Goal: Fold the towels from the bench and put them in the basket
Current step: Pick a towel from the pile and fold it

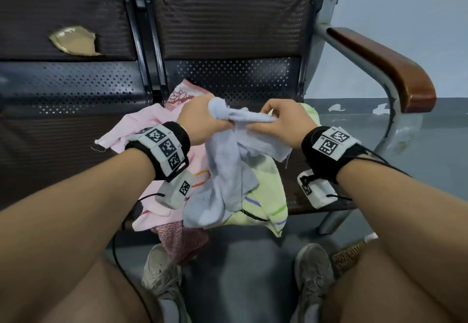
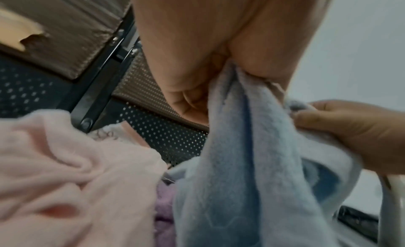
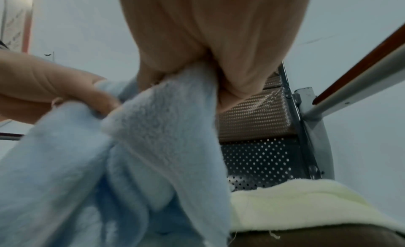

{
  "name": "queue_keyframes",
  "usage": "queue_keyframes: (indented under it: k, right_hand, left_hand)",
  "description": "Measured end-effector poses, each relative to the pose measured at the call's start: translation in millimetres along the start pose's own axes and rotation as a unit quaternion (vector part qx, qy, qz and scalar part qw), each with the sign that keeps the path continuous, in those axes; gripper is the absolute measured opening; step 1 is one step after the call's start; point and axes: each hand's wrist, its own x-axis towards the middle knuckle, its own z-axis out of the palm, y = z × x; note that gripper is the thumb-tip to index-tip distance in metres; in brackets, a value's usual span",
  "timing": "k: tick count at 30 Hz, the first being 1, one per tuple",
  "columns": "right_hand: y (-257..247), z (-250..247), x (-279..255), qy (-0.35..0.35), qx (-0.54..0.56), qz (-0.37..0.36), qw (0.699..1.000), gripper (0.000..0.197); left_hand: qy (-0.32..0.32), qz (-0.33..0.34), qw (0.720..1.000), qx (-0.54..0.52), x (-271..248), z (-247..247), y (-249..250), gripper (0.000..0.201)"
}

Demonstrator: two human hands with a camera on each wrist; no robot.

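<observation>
Pinching blue towel (image 1: 228, 160) in left hand (image 1: 202, 120) and right hand (image 1: 283, 122) grips, wristband markers illegible.

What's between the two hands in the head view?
A short, bunched stretch of the light blue towel, gripped by the left hand and the right hand. Its remainder hangs onto the pile below. The head view shows it best.

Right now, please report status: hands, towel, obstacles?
Left hand and right hand both grip the blue towel, unfolded. Pink towel, green towel underneath.

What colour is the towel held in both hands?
Plain light blue towel, clearest in the head view.
</observation>
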Motion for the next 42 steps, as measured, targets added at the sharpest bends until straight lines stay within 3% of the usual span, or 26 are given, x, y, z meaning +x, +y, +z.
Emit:
queue_keyframes:
  k: [3, 5, 7, 9, 11, 14, 15, 18, 19, 21, 25, 28, 30, 34, 37, 42]
  right_hand:
    - [7, 0, -5, -0.075, -0.093, 0.012, 0.993, 0.039]
    - [14, -1, -6, -0.079, -0.102, 0.022, 0.991, 0.024]
    - [19, -4, -5, -0.058, -0.032, 0.029, 0.997, 0.009]
    - [19, -6, -4, -0.023, 0.053, 0.034, 0.998, 0.024]
    - [14, -8, -3, 0.012, 0.123, 0.055, 0.991, 0.027]
    - [9, -9, 0, 0.045, 0.136, 0.062, 0.988, 0.033]
    - [8, -10, 1, 0.039, 0.126, 0.059, 0.990, 0.037]
    - [6, -12, -3, -0.017, 0.071, 0.058, 0.996, 0.060]
    - [6, -13, -6, -0.041, 0.054, 0.041, 0.997, 0.073]
    - [10, -14, -9, -0.077, 0.019, -0.001, 0.997, 0.086]
    - [21, -12, -12, -0.079, -0.060, 0.004, 0.995, 0.055]
    - [24, -13, -14, -0.036, -0.038, -0.006, 0.999, 0.023]
    - [25, -15, -15, -0.006, -0.041, -0.016, 0.999, 0.021]
    - [20, -20, -16, 0.082, -0.023, -0.057, 0.995, 0.016]
    - [11, -23, -18, 0.124, 0.034, -0.070, 0.989, 0.013]
    - [4, -19, -21, 0.066, 0.002, -0.057, 0.996, 0.015]
  left_hand:
    - [0.091, -0.002, 0.994, -0.053, 3, -6, -3, 0.020]
    - [0.092, -0.002, 0.996, -0.023, 7, -7, 0, 0.011]
    - [0.088, -0.027, 0.996, 0.019, 12, -7, 0, 0.021]
    - [0.075, -0.054, 0.995, 0.033, 14, -4, -3, 0.026]
    - [0.053, -0.073, 0.996, 0.024, 17, 2, -9, 0.022]
    - [0.004, -0.092, 0.992, -0.091, 16, 11, -5, 0.017]
    - [-0.016, -0.081, 0.989, -0.122, 15, 12, -2, 0.016]
    - [-0.083, -0.024, 0.993, -0.081, 8, 12, 5, 0.067]
    - [-0.089, 0.007, 0.995, -0.035, 6, 13, 6, 0.075]
    - [-0.089, 0.058, 0.994, 0.039, 5, 15, 8, 0.068]
    - [-0.062, 0.089, 0.993, 0.054, 7, 13, 5, 0.037]
    - [-0.077, 0.078, 0.992, 0.057, 6, 11, 0, 0.042]
    - [-0.072, 0.079, 0.991, 0.076, 4, 14, -1, 0.048]
    - [0.012, 0.091, 0.989, 0.113, 8, 16, 4, 0.025]
    - [0.061, 0.063, 0.990, 0.112, 13, 13, 15, 0.046]
    - [0.142, -0.053, 0.987, -0.059, 17, 16, 36, 0.054]
